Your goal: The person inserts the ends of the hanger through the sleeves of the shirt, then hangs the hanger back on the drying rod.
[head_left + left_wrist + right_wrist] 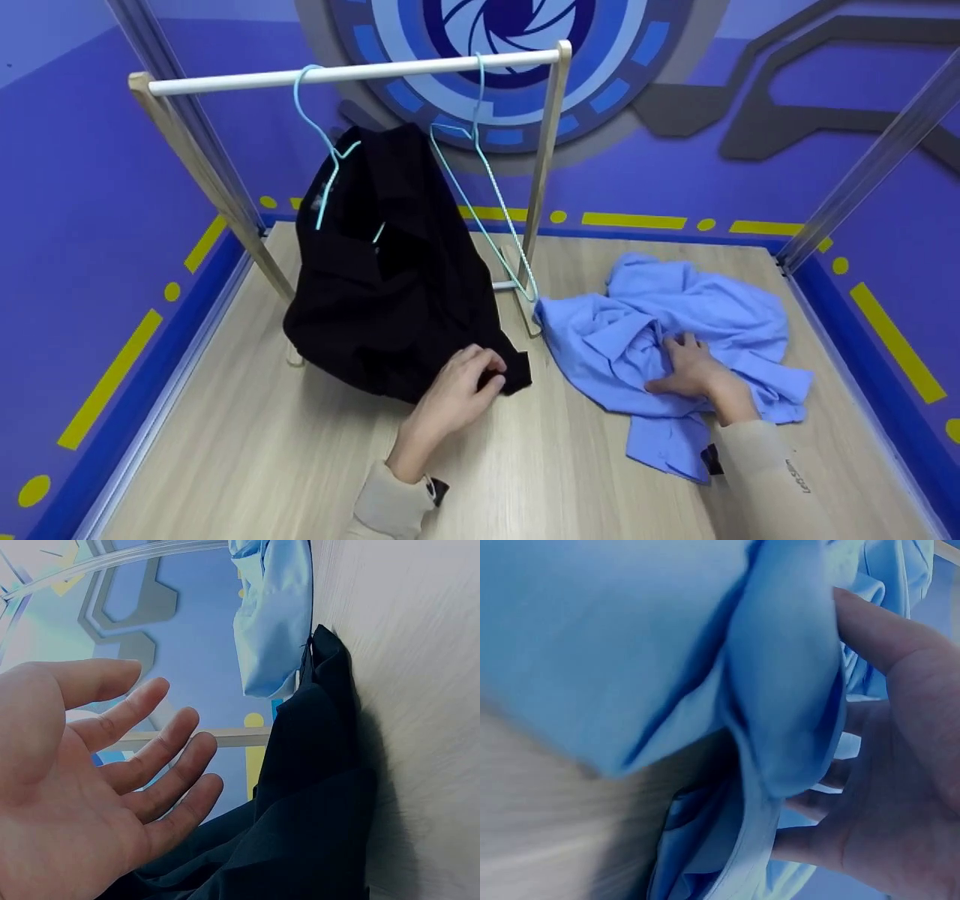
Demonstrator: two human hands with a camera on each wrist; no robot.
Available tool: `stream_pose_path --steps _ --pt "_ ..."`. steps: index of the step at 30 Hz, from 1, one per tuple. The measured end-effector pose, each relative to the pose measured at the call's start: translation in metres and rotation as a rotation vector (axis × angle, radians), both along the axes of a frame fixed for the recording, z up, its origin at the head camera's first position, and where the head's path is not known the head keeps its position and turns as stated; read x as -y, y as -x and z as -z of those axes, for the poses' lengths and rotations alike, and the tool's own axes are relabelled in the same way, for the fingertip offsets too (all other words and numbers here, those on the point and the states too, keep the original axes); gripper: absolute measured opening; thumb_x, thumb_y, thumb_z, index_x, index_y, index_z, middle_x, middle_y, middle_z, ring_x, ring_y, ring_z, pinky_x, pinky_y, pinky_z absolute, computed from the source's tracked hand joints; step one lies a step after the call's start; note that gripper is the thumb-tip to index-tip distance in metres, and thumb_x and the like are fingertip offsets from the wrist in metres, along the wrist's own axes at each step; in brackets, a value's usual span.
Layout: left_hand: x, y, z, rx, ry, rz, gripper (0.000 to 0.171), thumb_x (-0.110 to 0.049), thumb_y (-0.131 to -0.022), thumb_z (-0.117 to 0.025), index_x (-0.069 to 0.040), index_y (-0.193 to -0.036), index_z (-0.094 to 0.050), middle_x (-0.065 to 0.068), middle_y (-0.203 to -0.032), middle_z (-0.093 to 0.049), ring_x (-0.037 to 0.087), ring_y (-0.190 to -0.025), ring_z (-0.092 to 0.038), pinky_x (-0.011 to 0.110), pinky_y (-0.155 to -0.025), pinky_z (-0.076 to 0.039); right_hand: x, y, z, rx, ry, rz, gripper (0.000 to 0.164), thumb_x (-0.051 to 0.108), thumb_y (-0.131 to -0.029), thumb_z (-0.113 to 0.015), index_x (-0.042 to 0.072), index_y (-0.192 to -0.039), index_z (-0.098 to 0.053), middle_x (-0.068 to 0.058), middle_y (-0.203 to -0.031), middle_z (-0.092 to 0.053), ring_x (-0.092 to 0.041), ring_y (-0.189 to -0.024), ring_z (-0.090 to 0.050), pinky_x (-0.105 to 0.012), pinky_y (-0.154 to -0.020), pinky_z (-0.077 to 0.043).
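A black collared shirt [420, 292] hangs on a light-blue hanger [328, 180], its lower part sagging to the tabletop. My left hand [461, 386] is beside its hem, fingers loosely bent. The left wrist view shows that palm [75, 802] holding nothing, with black fabric [300, 817] past the fingertips. To the right, a blue shirt [720, 300] lies crumpled, and my right hand [694, 371] rests on it with thumb and fingers spread. In the right wrist view the right hand [885, 787] has its thumb at the edge of a blue fold [787, 675]; the fingertips are hidden behind cloth.
A garment rack with a white rail [375, 71] and wooden legs [546, 157] stands at the back left. A second light-blue hanger [499, 195] hangs bare near its right end. Purple-blue walls [750, 195] enclose the wooden tabletop [540, 480].
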State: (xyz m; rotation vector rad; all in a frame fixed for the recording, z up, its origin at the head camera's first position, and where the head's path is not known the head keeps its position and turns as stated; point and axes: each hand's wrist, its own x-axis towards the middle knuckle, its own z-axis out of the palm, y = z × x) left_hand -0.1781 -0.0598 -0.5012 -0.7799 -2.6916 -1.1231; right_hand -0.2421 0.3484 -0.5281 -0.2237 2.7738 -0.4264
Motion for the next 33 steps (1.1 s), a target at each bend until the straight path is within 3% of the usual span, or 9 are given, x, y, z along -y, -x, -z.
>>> stream_pose_path --steps 12,22,33 --pt "-0.003 -0.002 0.0 -0.012 0.006 0.01 0.01 -0.011 -0.096 -0.068 -0.007 -0.105 -0.07 0.003 -0.101 -0.064 0.022 -0.099 -0.059 0.039 -0.089 -0.048 0.005 -0.008 -0.003 0.005 0.006 -0.052 0.103 0.031 -0.078 -0.09 -0.016 -0.15 -0.033 -0.045 -0.148 -0.025 -0.065 -0.135 -0.024 -0.072 -0.105 -0.031" --pt "-0.006 -0.001 0.002 -0.02 0.016 0.026 0.01 -0.011 -0.097 -0.068 -0.006 -0.105 -0.07 0.005 -0.102 -0.064 0.023 -0.1 -0.06 0.039 -0.09 -0.049 0.024 -0.007 0.0 -0.022 -0.026 -0.043 0.108 0.036 -0.077 -0.091 -0.009 -0.155 -0.031 -0.041 -0.151 -0.027 -0.063 -0.138 -0.025 -0.078 -0.102 -0.029" --pt "-0.012 0.0 0.003 -0.003 0.0 0.03 0.012 -0.01 -0.098 -0.068 -0.003 -0.105 -0.072 0.006 -0.106 -0.066 0.023 -0.104 -0.061 0.038 -0.093 -0.049 0.051 -0.003 0.001 -0.061 -0.051 -0.067 0.107 0.04 -0.075 -0.091 -0.011 -0.151 -0.037 -0.041 -0.149 -0.03 -0.062 -0.136 -0.028 -0.08 -0.096 -0.032"
